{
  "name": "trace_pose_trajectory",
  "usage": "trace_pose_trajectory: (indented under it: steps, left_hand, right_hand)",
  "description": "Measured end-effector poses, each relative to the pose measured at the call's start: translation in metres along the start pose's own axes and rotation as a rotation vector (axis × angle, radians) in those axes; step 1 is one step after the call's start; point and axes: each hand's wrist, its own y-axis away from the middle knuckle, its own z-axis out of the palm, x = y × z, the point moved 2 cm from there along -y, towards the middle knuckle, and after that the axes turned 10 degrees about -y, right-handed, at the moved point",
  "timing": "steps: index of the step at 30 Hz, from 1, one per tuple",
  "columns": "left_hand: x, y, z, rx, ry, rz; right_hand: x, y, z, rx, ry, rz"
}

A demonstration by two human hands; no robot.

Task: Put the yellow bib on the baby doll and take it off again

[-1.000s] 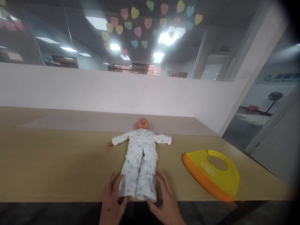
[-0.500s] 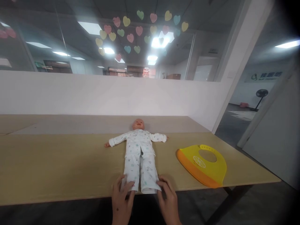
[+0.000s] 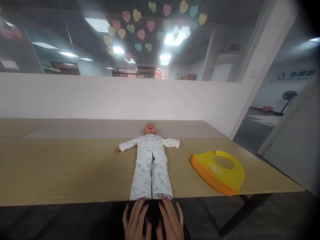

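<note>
A baby doll (image 3: 151, 150) in white printed pyjamas lies on its back on the table, head toward the wall and arms spread out. Its trouser legs reach the near table edge. My left hand (image 3: 136, 220) is just in front of the left trouser cuff, fingers apart and holding nothing. Beside it, my right hand (image 3: 170, 218) has its fingers spread, the tips close to the other cuff; whether they touch the cloth I cannot tell. To the right of the doll lies a yellow and orange bib (image 3: 220, 171) with a white citrus-slice print.
The wooden table (image 3: 75, 170) ends at a near edge just before my hands and meets a white wall (image 3: 125, 98) at the back. Heart-shaped stickers dot the window above. On the right are a doorway and a standing fan (image 3: 289, 95).
Both hands have drawn back from the trouser legs toward me and moved closer together. The doll and bib lie as before; the view has shifted slightly.
</note>
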Motion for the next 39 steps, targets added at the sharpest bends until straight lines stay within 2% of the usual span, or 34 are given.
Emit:
trace_pose_trajectory:
  steps: [4, 8, 13, 18, 24, 28, 32, 36, 39]
  left_hand:
    - [-0.006, -0.006, 0.010, -0.087, -0.116, 0.063]
    - [-0.007, -0.014, 0.018, -0.160, -0.184, 0.097]
    - [-0.006, -0.024, 0.014, -0.247, -0.180, 0.071]
    - [-0.004, -0.021, 0.012, -0.239, -0.156, 0.070]
    - [0.004, -0.012, 0.015, -0.154, -0.190, 0.059]
    - [0.003, -0.021, 0.011, -0.163, -0.200, 0.095]
    - [0.001, -0.032, 0.007, -0.213, -0.209, 0.069]
    - [0.004, -0.038, 0.006, -0.240, -0.183, 0.050]
    - [0.006, -0.043, 0.005, -0.238, -0.121, -0.022]
  right_hand:
    - [0.006, 0.000, 0.009, -0.143, 0.090, 0.009]
    - [0.004, -0.008, 0.014, -0.152, 0.110, 0.017]
    - [-0.003, -0.022, 0.014, -0.122, 0.095, 0.132]
    - [-0.005, -0.032, 0.011, -0.104, 0.105, 0.139]
    - [-0.002, -0.037, 0.007, -0.167, 0.083, 0.100]
    - [0.002, -0.037, 0.006, -0.232, 0.080, 0.066]
    - [0.004, -0.037, 0.006, -0.330, 0.085, 0.077]
    - [0.003, -0.039, 0.009, -0.326, 0.072, 0.121]
    - [0.002, -0.040, 0.013, -0.310, -0.001, 0.208]
